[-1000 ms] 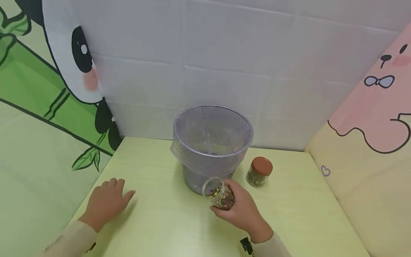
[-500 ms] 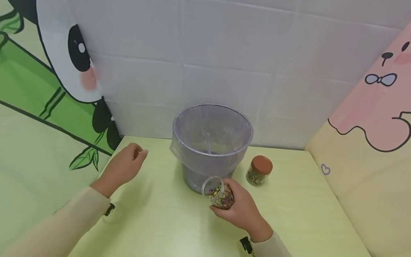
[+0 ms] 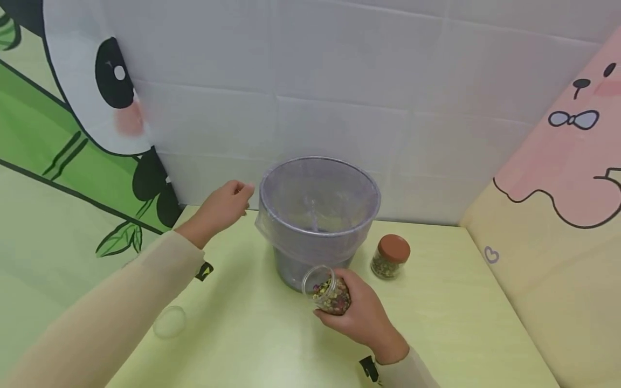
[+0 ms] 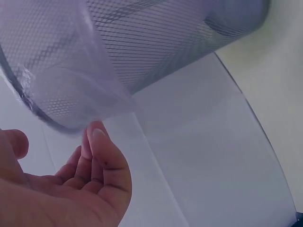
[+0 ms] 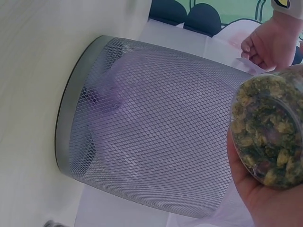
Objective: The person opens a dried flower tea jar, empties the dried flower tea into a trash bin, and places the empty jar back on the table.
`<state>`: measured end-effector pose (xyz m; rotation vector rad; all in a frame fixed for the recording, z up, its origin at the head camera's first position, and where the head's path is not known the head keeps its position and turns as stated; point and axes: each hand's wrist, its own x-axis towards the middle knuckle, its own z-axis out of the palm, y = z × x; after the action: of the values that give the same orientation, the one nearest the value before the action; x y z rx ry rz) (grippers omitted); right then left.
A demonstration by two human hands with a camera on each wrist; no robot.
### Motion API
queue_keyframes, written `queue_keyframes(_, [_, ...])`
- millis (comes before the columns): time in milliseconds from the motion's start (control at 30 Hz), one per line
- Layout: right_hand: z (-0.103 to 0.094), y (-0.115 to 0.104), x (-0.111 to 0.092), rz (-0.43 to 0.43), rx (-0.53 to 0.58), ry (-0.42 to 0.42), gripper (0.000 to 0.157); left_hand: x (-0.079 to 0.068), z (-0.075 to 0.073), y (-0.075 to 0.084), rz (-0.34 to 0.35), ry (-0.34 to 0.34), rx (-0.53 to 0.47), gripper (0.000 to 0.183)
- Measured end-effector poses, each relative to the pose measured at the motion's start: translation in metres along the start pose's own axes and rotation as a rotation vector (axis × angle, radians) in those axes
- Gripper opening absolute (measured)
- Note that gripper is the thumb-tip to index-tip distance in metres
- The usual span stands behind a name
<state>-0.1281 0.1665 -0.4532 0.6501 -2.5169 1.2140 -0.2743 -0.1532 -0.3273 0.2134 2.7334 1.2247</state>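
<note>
My right hand (image 3: 361, 312) grips a clear open jar (image 3: 335, 295) of dried flowers, tilted with its mouth toward the left, in front of the bin. The right wrist view looks at the jar's base (image 5: 270, 132), packed with yellowish buds. My left hand (image 3: 223, 207) is raised at the left of the mesh trash bin (image 3: 315, 258), its fingers loosely bent and holding nothing. In the left wrist view the fingertips (image 4: 98, 135) are right at the bin's rim, below the thin purplish bag (image 4: 71, 90) folded over it.
To the right of the bin stands a second jar (image 3: 390, 256) with a reddish-brown lid. A clear round lid (image 3: 170, 322) lies on the yellow table (image 3: 451, 302) at the left, under the left forearm. A white wall covering (image 3: 339, 97) rises behind the bin.
My left hand has lifted from the table's left side and moved forward and right to the bin's rim, uncovering the clear lid. The right hand and its jar have barely shifted.
</note>
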Motion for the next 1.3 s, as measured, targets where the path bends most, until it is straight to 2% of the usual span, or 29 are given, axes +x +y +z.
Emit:
queue_keyframes(233, [-0.002,-0.004,0.001,0.000,-0.011,0.015,0.071,0.026,-0.001,0.022,-0.064,0.005,-0.005,0.066])
queue_keyframes(367, [-0.004,-0.002,0.000,0.008,-0.006,0.019,0.071,0.039,-0.004,0.027,-0.082,0.015,0.009,0.061])
queue_keyframes(467, [-0.004,0.000,0.000,0.017,-0.002,0.010,0.071,0.048,-0.004,0.028,-0.107,0.022,-0.017,0.053])
queue_keyframes(600, [-0.005,0.001,0.000,0.015,-0.005,0.006,0.070,0.058,0.002,0.030,-0.119,0.020,-0.069,0.049])
queue_keyframes(667, [-0.005,0.001,0.000,0.015,-0.013,0.010,0.070,0.062,0.007,0.032,-0.117,0.010,-0.063,0.049])
queue_keyframes(833, [-0.004,0.002,-0.001,0.010,-0.016,0.016,0.070,0.067,0.014,0.036,-0.117,0.021,0.013,0.040])
queue_keyframes(1033, [-0.004,0.003,-0.002,0.017,-0.015,0.022,0.069,0.067,0.016,0.040,-0.084,0.045,0.099,0.042])
queue_keyframes(1167, [-0.003,0.003,-0.002,0.005,-0.015,0.021,0.070,0.067,0.017,0.041,-0.073,0.068,0.117,0.032])
queue_keyframes(1300, [-0.003,0.003,-0.002,0.002,-0.011,0.020,0.070,0.066,0.017,0.042,-0.071,0.078,0.118,0.030])
